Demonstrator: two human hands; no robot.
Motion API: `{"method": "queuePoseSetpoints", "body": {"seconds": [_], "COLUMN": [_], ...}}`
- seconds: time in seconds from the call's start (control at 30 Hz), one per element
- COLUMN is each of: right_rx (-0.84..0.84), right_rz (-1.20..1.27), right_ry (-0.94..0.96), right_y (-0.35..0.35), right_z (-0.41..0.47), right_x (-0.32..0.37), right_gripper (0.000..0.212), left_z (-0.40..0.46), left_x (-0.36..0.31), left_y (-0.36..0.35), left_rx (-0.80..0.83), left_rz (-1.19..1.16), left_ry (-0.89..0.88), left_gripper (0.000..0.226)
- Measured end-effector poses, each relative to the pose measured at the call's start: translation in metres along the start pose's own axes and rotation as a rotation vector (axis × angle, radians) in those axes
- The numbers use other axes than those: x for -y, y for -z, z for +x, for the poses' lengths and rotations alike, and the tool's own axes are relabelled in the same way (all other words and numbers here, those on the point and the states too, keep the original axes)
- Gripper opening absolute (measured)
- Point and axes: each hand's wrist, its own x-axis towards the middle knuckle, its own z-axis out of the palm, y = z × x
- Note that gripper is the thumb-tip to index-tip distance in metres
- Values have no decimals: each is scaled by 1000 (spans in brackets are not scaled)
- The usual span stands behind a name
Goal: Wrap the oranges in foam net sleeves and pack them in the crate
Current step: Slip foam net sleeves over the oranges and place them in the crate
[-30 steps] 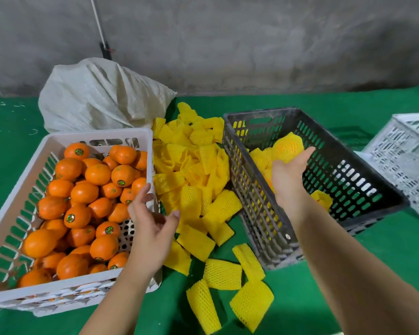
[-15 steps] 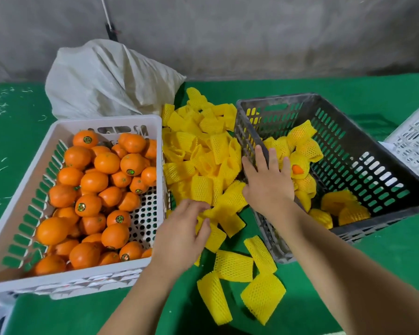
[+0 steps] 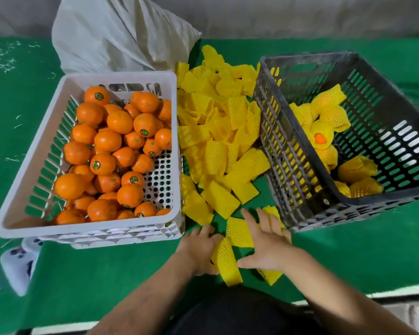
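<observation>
We had a few wrapped oranges (image 3: 322, 139) in the dark crate (image 3: 288, 146), many bare oranges (image 3: 111, 146) waiting, left hand (image 3: 200, 247) gripping a foam net sleeve (image 3: 226, 262), right hand (image 3: 267, 245) flat and released

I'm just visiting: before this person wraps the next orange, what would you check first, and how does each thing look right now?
1. Sleeve in hand: left hand holds a foam net sleeve: ok.
2. Right hand free: fingers straight over loose sleeves: ok.
3. Sleeve open enough for fruit: cannot tell.
4. Bare oranges available in white crate: ok.
5. Room in grey crate: ok.
</observation>
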Motion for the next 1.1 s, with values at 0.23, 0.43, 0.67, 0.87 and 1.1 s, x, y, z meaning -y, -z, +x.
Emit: {"method": "queuePoseSetpoints", "body": {"seconds": [0.23,0.43,0.67,0.87,1.1], "right_rx": [-71,-295,-538,-574,-478], "right_rz": [240,476,1135,1064,1527], "right_ry": [-168,-115,-26,146,58], "right_y": [-42,-32,45,62,68], "right_z": [0,25,55,60,55], "right_x": [-42,-24,18,23,48], "right_gripper": [90,33,89,104,41], "left_z": [18,41,53,19,-82], "left_x": [-5,-26,-31,-40,-8], "left_y": [-21,-12,50,77,109], "left_rx": [-141,-209,-480,-512,-470], "left_rz": [-405,-949,-1774,-1653,-1331], "left_ry": [165,287,69,348,-372], "left_gripper": [42,43,97,110,28]}}
